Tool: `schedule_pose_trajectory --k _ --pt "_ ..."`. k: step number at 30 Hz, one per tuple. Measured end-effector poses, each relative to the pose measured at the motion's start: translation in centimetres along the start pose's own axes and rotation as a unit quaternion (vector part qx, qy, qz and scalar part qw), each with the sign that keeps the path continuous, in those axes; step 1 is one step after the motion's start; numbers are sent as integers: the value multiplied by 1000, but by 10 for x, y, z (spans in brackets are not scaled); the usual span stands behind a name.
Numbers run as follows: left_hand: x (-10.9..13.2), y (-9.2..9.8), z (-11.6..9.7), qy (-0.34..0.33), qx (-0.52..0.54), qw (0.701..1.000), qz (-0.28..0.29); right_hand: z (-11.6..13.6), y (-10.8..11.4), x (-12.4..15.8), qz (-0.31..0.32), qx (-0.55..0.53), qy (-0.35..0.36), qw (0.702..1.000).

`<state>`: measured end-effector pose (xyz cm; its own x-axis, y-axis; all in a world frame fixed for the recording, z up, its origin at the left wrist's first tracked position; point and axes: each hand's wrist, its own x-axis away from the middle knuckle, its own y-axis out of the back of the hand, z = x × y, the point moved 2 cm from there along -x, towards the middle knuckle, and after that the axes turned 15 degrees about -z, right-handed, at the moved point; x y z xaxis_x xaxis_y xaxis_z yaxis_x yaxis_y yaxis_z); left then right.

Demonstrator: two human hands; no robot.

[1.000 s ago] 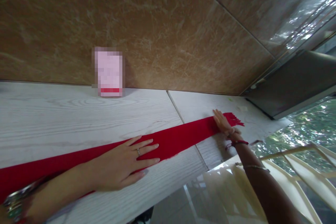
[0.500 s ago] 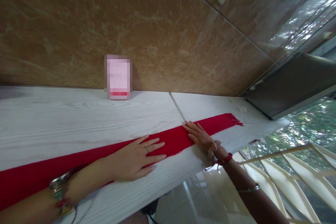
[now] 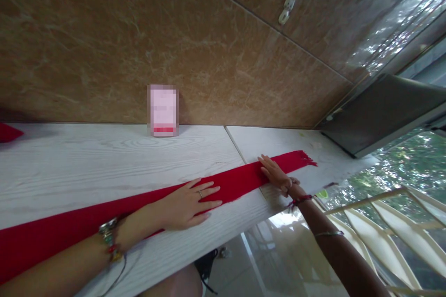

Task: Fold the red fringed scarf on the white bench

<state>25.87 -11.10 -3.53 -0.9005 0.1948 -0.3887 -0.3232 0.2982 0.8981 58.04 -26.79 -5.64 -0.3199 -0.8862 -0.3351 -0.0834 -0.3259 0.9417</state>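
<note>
A long red scarf [image 3: 240, 184] with a fringed right end lies flat and stretched out along the white wood-grain counter [image 3: 139, 158]. My left hand [image 3: 188, 205], wearing a ring and bead bracelets, rests palm down on the scarf near its middle, fingers spread. Farther right, my right hand [image 3: 273, 172] lies flat across the scarf, short of the fringe, with its fingers stretched out. Neither hand grips the cloth. The scarf's left part runs out of view behind my left forearm.
A pink blurred box [image 3: 163, 110] stands against the brown marbled wall [image 3: 104, 46]. Red fabric [image 3: 9, 133] pokes in at the left edge. A dark panel [image 3: 383, 111] borders the counter's right end. Below right are a cream railing [image 3: 369, 199] and a tiled floor [image 3: 251, 264].
My right hand has slid a little to the right along the scarf, toward the fringe. My left hand stays on the cloth. The view has shifted, and red fabric now shows at far left.
</note>
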Motion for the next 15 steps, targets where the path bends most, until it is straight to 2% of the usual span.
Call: schedule_pose_trajectory --k 3,6,8,11,13,15 --pt "0 -1 1 2 -1 1000 -2 44 0 -2 11 -42 81 996" --pt "-1 -2 1 11 -5 1000 8 56 -4 -2 23 -65 108 992" --pt "0 -3 1 13 -6 1000 12 39 -9 -4 31 -55 83 995" --pt "0 -4 1 13 -2 1000 -1 -11 -12 -4 22 -17 27 999" --pt "0 -5 2 14 0 1000 -10 -49 -7 3 4 5 21 1000" --pt "0 -6 2 14 0 1000 -12 -81 3 15 -10 27 45 999"
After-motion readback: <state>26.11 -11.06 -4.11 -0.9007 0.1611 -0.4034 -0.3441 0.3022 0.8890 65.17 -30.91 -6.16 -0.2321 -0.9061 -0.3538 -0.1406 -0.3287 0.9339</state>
